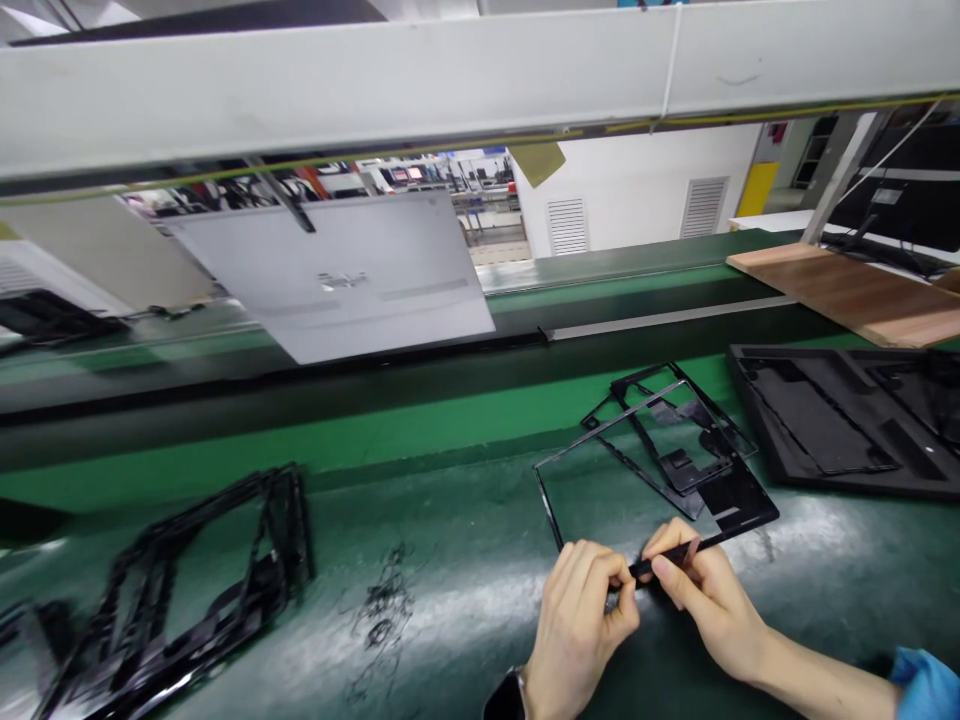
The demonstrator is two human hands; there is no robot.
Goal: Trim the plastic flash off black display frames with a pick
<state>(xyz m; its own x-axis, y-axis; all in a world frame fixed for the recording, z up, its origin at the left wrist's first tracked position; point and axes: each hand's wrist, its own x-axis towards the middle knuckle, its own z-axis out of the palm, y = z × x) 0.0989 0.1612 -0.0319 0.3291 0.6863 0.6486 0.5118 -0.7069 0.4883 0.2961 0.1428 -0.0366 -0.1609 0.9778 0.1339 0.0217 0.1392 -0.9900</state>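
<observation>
A thin black rectangular frame (550,505) is tilted up over the green work surface, its near edge between my two hands. My left hand (581,610) is closed on that edge, fingertips pinched together. Close beside it, my right hand (697,580) pinches the same edge between thumb and fingers; the exact spot under the fingertips is hidden. Behind the held frame lie more black frame parts (679,470), seen partly through its opening. To the left of my hands sits a small tangle of thin black strips (386,600).
A pile of black frames (210,620) lies at the left. At the right is a black foam tray (810,475) holding frames, with a wooden board (862,290) behind it. A white sheet (360,270) hangs under the white overhead beam (420,85).
</observation>
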